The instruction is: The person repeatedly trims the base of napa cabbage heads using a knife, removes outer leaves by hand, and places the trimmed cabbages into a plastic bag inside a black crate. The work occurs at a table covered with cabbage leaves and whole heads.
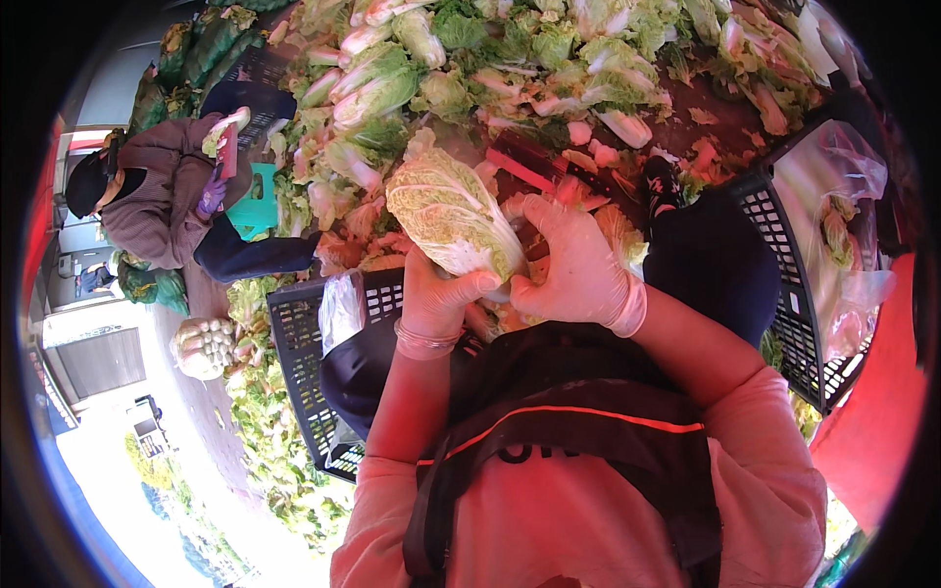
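Observation:
A pale green napa cabbage (448,202) is in my gloved left hand (437,298), which grips it around the white base with the thumb across the front. The cabbage tilts, its leafy top pointing up and left. Just right of its base is my gloved right hand (577,268). Thumb and forefinger there are apart, with the fingertips close to the cabbage's edge; whether they touch it is unclear. Beyond my hands, a broad knife (526,162) with a dark handle lies among loose leaves.
Many napa cabbages (378,84) and trimmed leaves cover the ground ahead. Black plastic crates stand at my left (294,367) and right (790,294), the right one lined with clear plastic. At left a co-worker (158,191) holds a knife near a green stool (255,202).

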Available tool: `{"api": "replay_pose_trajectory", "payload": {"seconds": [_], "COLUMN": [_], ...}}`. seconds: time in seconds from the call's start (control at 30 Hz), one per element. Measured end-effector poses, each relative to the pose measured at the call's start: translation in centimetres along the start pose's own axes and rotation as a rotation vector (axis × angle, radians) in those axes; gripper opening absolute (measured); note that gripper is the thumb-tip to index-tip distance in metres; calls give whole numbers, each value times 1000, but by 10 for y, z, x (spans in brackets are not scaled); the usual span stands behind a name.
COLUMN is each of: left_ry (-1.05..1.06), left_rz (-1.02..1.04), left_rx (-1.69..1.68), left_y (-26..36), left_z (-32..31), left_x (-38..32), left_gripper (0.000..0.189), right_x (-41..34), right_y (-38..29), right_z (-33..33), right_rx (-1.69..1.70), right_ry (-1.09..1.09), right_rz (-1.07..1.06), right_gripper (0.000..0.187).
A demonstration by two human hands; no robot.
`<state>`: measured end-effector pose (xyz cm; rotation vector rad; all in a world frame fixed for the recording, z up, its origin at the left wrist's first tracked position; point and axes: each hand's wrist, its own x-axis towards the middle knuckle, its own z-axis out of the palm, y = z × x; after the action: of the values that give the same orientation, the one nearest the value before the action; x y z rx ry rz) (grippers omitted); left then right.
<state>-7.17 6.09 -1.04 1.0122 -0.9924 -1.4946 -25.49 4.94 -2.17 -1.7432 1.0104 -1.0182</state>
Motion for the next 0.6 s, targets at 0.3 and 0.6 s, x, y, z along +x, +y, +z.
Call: {"api": "replay_pose_trajectory", "payload": {"seconds": [0.3,0.6], "left_ry": [-133,20], "left_rz": [-135,-80], "left_rx": [-149,-278], "left_y": [-2,25], "left_z": [-3,-25], "left_x": [-10,-14], "left_gripper": [97,97], "right_x": [23,-4], "right_y": [22,48], "right_z": [-21,-6], "right_rx": [653,292], "right_ry": [82,-324], "right_rz": [364,280], "right_gripper": [18,63]}}
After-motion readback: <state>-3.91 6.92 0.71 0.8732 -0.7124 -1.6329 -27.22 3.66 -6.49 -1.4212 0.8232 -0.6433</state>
